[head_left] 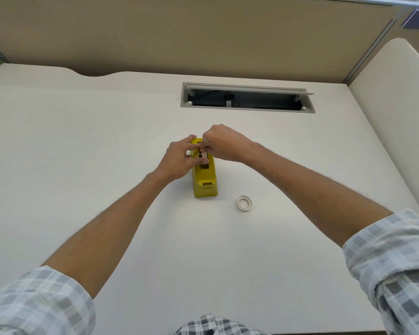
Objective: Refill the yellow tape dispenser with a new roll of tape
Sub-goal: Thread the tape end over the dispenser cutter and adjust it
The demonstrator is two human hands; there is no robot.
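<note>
Both hands work mid-counter point(82, 141) on the yellow tape dispenser point(205, 182). Right hand point(224, 143) pinches a white strip point(205, 155); left hand point(179, 158) steadies the likely heavy, stiff body. A light tape roll point(244, 203) lies near right; take it by its rim.

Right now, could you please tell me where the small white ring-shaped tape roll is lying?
In the head view, the small white ring-shaped tape roll lies flat on the white desk, just right of the yellow tape dispenser's near end, untouched by either hand.
</note>
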